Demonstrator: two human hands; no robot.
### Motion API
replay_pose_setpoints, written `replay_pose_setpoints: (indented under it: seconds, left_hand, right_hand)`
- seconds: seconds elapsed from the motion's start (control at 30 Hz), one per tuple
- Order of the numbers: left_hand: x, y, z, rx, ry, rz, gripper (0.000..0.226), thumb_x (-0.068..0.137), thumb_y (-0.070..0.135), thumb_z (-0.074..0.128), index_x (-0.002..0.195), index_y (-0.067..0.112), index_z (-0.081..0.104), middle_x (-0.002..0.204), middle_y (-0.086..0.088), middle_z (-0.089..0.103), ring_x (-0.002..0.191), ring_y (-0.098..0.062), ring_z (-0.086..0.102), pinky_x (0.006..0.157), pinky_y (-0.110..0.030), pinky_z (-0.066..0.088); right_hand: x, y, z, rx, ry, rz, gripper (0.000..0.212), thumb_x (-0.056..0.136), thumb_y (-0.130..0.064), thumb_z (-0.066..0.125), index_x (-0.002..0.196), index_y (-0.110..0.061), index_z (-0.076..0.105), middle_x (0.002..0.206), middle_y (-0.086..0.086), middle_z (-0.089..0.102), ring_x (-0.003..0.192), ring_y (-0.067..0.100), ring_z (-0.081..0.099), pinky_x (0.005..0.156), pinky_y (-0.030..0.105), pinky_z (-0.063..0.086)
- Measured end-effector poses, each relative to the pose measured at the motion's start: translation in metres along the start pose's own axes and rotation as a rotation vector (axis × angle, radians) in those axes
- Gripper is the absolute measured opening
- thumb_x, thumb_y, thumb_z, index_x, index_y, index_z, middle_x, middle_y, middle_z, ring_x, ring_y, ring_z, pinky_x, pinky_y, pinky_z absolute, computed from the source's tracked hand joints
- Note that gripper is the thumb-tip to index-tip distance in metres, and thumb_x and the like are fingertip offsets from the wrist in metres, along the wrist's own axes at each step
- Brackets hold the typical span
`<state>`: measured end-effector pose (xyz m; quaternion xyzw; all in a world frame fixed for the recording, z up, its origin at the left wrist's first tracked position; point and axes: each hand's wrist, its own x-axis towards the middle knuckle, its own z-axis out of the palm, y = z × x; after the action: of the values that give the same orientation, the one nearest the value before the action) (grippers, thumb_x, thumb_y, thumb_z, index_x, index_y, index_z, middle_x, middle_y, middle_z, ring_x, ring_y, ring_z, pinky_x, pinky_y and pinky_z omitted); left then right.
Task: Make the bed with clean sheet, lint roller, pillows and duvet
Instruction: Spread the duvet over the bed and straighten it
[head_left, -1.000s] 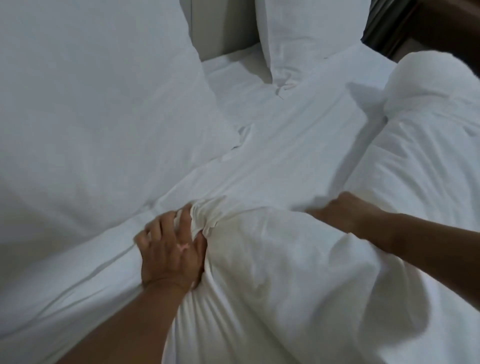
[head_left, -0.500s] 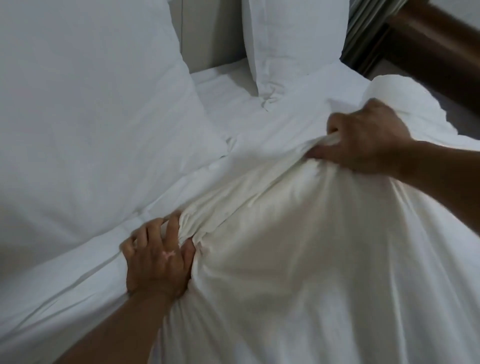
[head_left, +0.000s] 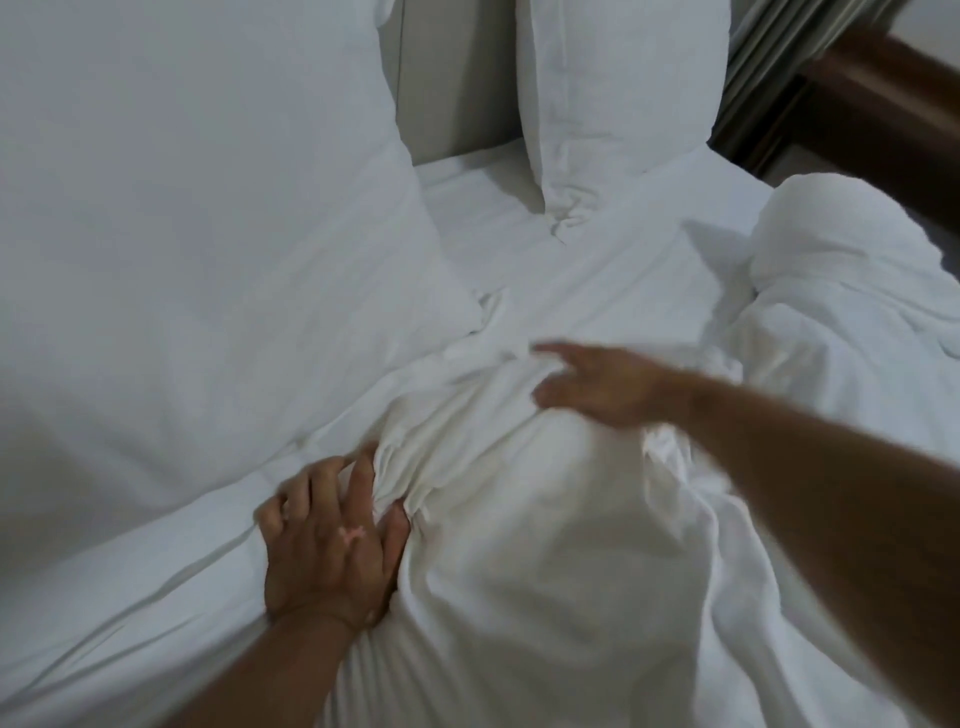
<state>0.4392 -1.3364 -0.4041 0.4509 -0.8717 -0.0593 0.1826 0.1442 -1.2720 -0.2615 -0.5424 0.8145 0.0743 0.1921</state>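
R hand (head_left: 597, 387) has let go of duvet (head_left: 519, 597), fingers straight now, dropped low mid-bed. L hand (head_left: 332, 540) still pinches bunched edge. Smoothing prob. next.

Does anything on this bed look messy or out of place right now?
Yes. The duvet is not spread flat: it is gathered into tight folds where the left hand grips it, and part of it lies rolled in a lump at the bed's right edge. The pillows look tidy.
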Motion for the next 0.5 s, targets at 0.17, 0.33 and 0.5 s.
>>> replay_pose_setpoints:
  seconds: [0.17,0.33,0.5]
  left_hand:
    - [0.001,0.0,-0.001,-0.009,-0.009,-0.011,0.061,0.088,0.054,0.042,0.133,0.016,0.056,0.117,-0.011,0.056,0.106,-0.036,0.053,0.089,-0.052,0.037]
    - [-0.001,-0.002,0.0,-0.033,0.01,-0.039,0.057,0.09,0.056,0.041,0.13,0.018,0.056,0.114,-0.008,0.056,0.104,-0.034,0.052,0.088,-0.049,0.037]
    - [0.0,-0.003,0.006,-0.028,0.003,-0.04,0.052,0.093,0.052,0.043,0.129,0.017,0.056,0.114,-0.008,0.056,0.105,-0.034,0.05,0.087,-0.049,0.037]
  right_hand:
    - [0.045,-0.024,-0.03,-0.362,0.106,0.007,0.044,0.089,-0.071,0.05,0.105,-0.031,0.048,0.119,0.006,0.066,0.115,0.029,0.06,0.089,0.038,0.039]
    - [0.079,-0.07,0.016,-0.33,0.309,0.321,0.042,0.097,-0.023,0.037,0.139,-0.017,0.038,0.144,0.013,0.042,0.137,0.034,0.035,0.112,0.06,0.023]
    - [-0.02,-0.115,0.064,-0.091,0.421,0.242,0.088,0.095,-0.053,0.038,0.157,-0.018,-0.012,0.167,0.011,-0.01,0.153,0.04,-0.007,0.115,0.07,0.009]
